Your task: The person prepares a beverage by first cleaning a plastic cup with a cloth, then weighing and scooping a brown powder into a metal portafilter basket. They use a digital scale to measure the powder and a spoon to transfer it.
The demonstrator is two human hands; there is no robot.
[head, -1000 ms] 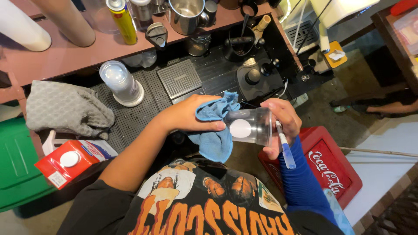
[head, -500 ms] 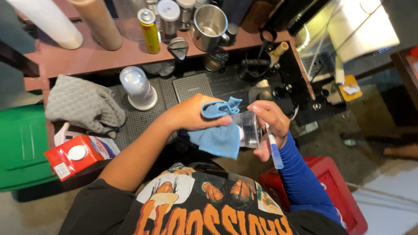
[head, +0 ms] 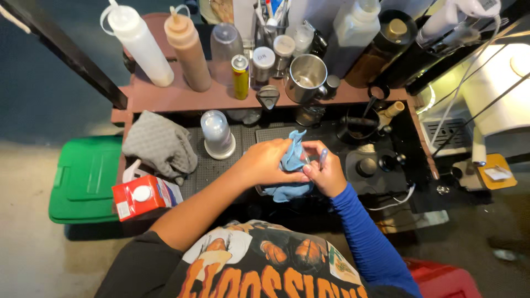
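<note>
Now both hands' grip (head: 301, 165) encloses the blue cloth (head: 291, 160).

Over the dark bench (head: 232, 165), the left hand (head: 268, 163) presses a blue cloth (head: 290, 165) against the right hand (head: 326, 174) (which grips a pen (head: 322, 158)); a red carton (head: 141, 197) stands nearby.

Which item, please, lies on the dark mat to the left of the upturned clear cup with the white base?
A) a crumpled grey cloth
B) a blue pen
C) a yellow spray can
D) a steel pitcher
A: a crumpled grey cloth lies on the dark mat just left of the upturned clear cup, above the red and white carton.
</note>
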